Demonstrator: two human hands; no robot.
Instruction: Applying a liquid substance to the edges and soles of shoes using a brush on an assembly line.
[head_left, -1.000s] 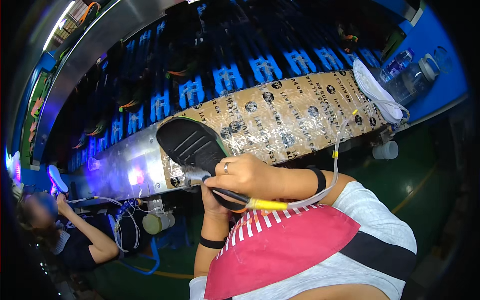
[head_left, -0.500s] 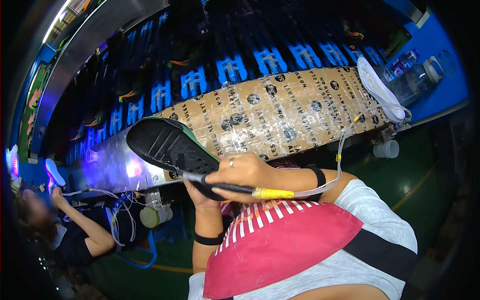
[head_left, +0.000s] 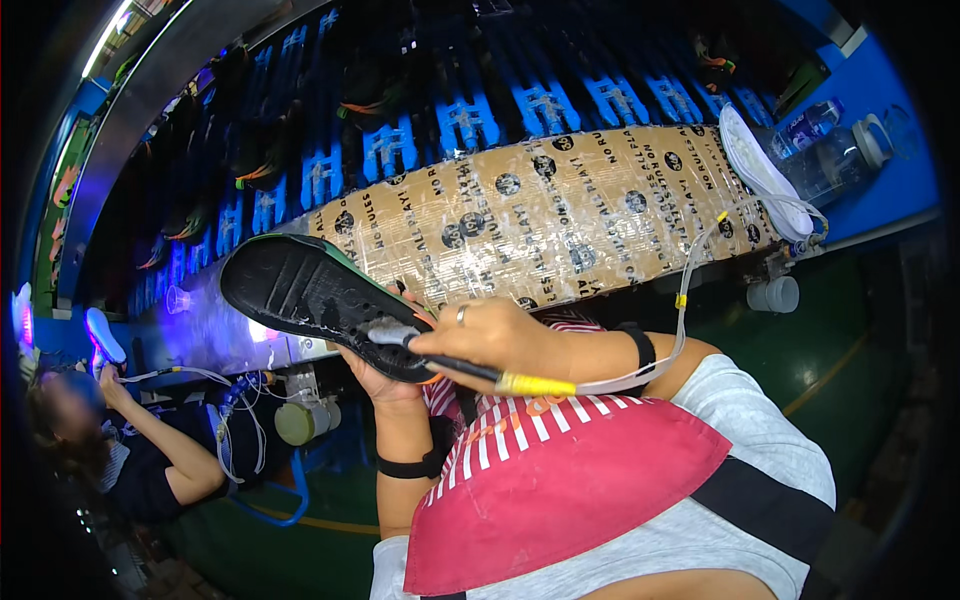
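A black shoe (head_left: 300,290) with a green and orange edge is tilted with its sole toward me, over the near edge of the bench. My left hand (head_left: 375,380) grips it from beneath near its narrower end; part of those fingers is hidden behind the shoe. In my right hand (head_left: 485,335) is a brush (head_left: 455,370) with a black handle, yellow tape and a clear tube running from its back end. Its pale bristles touch the sole near the narrower end.
Cardboard (head_left: 520,220) covers the bench. Beyond it runs a row of blue holders (head_left: 465,125). At the right stand a white tray (head_left: 755,170), bottles (head_left: 840,165) and a hanging white cup (head_left: 773,295). Another person (head_left: 150,440) works at the left.
The shoe and my left hand have shifted left. The brush bristles now lie on the sole's surface, farther in from the shoe's near edge.
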